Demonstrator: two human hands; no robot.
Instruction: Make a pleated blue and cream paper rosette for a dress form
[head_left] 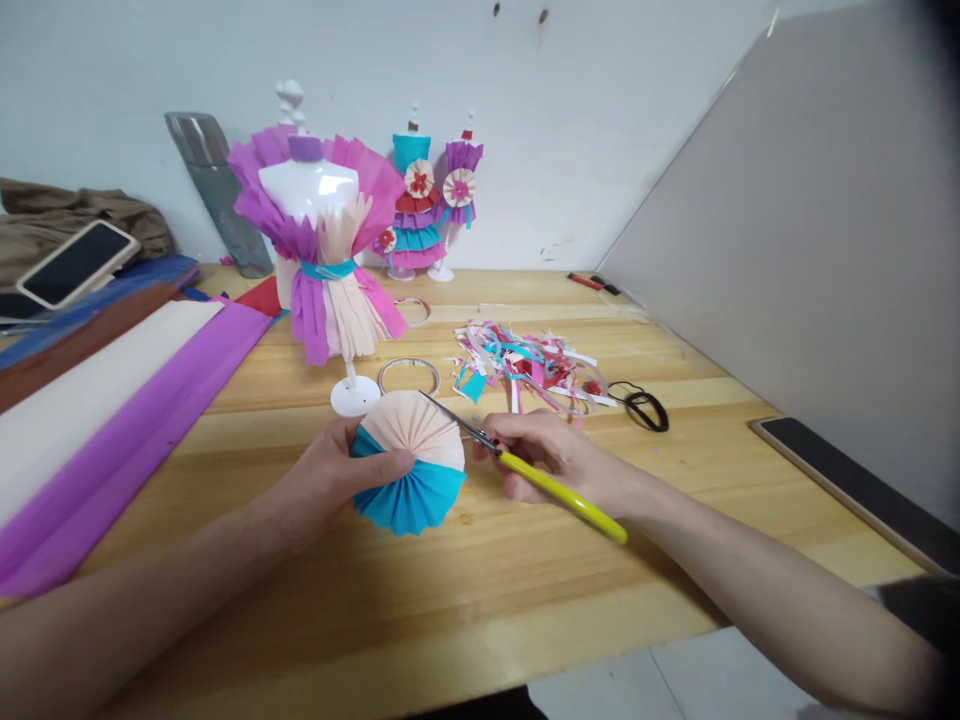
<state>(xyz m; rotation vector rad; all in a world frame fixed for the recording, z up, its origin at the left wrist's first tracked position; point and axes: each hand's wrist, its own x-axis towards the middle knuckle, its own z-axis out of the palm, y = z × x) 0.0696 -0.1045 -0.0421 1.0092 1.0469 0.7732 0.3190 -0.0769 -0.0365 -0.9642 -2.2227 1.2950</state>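
Note:
A round pleated paper rosette (409, 490), peach on top and blue below, is held in my left hand (349, 465), with the thumb pressed near its centre. My right hand (536, 455) grips scissors (559, 488) with yellow handles, their metal blades pointing up and left over the rosette's upper right edge. Just behind stands a small white mannequin (309, 195) dressed in purple, pink and peach crepe paper with a blue band at the waist.
Paper scraps (525, 362) lie behind my right hand, beside a black hair tie (646, 410). Tape rings (409, 377), crepe sheets (142, 430), a bottle (225, 200), two phones (847, 480) and two dressed mannequins (414, 200) surround the work area.

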